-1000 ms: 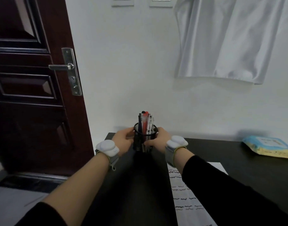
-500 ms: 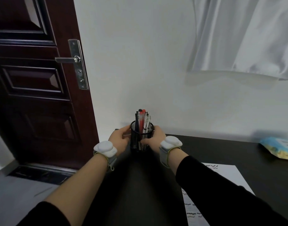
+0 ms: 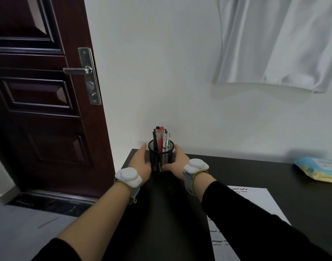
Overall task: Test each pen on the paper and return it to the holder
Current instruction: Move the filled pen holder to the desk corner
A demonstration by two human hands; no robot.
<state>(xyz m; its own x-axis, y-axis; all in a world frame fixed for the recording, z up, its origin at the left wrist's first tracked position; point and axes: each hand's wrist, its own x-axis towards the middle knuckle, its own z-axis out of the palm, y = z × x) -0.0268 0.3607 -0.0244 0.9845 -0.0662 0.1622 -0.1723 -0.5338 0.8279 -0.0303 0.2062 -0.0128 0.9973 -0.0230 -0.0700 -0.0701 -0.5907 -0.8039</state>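
Left hand (image 3: 140, 162) reaches forward from a bare forearm, a white pod strapped to its wrist by a grey band, and lies on edge at the left side of the black wire-mesh pen holder (image 3: 161, 157). Its fingers run straight along the holder's left wall and touch it, with the fingertip level with the rim; they are not curled round it. The black wire-mesh pen holder stands upright at the far left corner of the dark desk (image 3: 246, 166), close to the white wall, between the two hands. A bunch of pens (image 3: 161, 138) stands in it, black, red and clear-barrelled ones, their tops rising above the rim. Right hand (image 3: 177, 162) comes in from a black sleeve, wearing the same white pod and grey band, and presses flat against the holder's right wall, fingers extended and the thumb low near the base. Nearer the person and further right, a white sheet of paper (image 3: 259, 202) with short wavy test strokes lies flat on the desk, partly under the right forearm. At the far right edge a blue and yellow soft packet (image 3: 317, 169) rests on the desk.
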